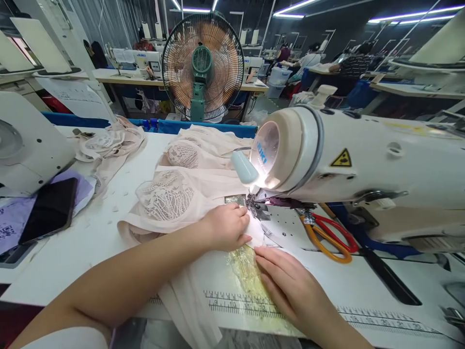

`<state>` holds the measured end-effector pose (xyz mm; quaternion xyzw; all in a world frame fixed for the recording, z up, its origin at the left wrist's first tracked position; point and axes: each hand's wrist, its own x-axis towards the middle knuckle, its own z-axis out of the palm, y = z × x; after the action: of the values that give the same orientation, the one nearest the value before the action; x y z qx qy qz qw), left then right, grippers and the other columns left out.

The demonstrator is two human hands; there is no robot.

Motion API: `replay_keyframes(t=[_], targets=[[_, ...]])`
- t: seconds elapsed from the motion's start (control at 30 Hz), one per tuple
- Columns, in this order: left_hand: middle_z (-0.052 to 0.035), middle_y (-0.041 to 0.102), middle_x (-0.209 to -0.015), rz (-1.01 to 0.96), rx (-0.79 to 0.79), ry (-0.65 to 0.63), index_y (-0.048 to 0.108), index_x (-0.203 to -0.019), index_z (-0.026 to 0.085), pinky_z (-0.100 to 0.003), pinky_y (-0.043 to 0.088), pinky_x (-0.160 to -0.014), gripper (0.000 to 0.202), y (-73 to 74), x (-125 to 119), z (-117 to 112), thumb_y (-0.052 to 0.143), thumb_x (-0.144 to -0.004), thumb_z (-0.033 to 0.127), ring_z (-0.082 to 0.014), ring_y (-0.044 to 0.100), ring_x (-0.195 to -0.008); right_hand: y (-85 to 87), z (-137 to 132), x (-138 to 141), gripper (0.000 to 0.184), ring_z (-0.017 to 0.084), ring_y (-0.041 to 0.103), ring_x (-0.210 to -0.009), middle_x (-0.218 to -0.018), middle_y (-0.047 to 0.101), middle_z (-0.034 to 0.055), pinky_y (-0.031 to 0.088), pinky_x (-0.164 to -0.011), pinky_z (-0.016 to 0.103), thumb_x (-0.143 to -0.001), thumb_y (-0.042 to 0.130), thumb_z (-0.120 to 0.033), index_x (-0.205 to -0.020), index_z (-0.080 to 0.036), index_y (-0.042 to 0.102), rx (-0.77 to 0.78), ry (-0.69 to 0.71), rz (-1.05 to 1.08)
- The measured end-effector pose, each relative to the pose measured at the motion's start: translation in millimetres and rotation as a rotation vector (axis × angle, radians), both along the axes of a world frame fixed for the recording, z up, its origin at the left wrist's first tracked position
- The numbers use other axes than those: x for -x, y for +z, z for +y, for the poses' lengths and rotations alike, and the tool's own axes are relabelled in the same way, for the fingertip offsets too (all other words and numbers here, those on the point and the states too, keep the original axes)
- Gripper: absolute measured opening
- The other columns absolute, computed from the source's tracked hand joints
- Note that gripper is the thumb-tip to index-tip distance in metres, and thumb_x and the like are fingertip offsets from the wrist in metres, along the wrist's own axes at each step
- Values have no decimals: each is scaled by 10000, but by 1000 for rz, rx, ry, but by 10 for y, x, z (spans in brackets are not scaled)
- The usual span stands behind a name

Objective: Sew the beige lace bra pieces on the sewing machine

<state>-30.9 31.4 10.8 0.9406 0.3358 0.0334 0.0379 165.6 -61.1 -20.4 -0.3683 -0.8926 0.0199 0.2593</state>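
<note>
A beige lace bra [170, 196] lies on the sewing table, its band running right to the machine's presser foot [254, 206]. My left hand [225, 227] rests on the fabric just in front of the foot, fingers curled and pressed together on it. My right hand [288, 281] lies low on the machine bed, fingers stretched out, their tips at the near edge of the fabric. Beneath both hands is a yellowish taped strip [247, 274]. A loose beige strap [192, 310] hangs over the table's front edge. The lit sewing machine head [283, 145] overhangs from the right.
Scissors [329, 237] with orange and red handles lie right of the foot, beside a black-handled tool [390, 278]. A phone [51, 211] and another machine [32, 145] are at left. More beige bra pieces [112, 145] lie behind. A large fan [201, 63] stands beyond the table.
</note>
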Motion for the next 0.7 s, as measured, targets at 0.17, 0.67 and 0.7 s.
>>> replay_keyframes(t=[0.17,0.67,0.7], targets=[[-161,543,-1286,-40,-1,-29,578,-1160,58,-366,412,-984,487,-49,8,45,571,-836,420,-288,506,-1151,-10,2,-5,281,240,590,-1064,-1140,635,126,536,-867,390,-890,454,-172,-1148,-166,566,8,-3,0],[-199,466,-1352,-15,-22,-31,494,-1263,29,-383,365,-1033,521,-118,33,109,523,-865,365,-284,435,-1247,7,17,45,287,246,557,-1134,-1202,612,141,508,-931,411,-893,437,-161,-1149,-142,566,21,-16,-33],[-200,470,-1347,-21,-43,-38,503,-1253,32,-391,371,-1024,502,-135,34,118,523,-863,347,-288,437,-1242,6,21,51,291,247,554,-1139,-1212,606,141,502,-938,422,-895,428,-160,-1151,-145,564,24,-18,-40]])
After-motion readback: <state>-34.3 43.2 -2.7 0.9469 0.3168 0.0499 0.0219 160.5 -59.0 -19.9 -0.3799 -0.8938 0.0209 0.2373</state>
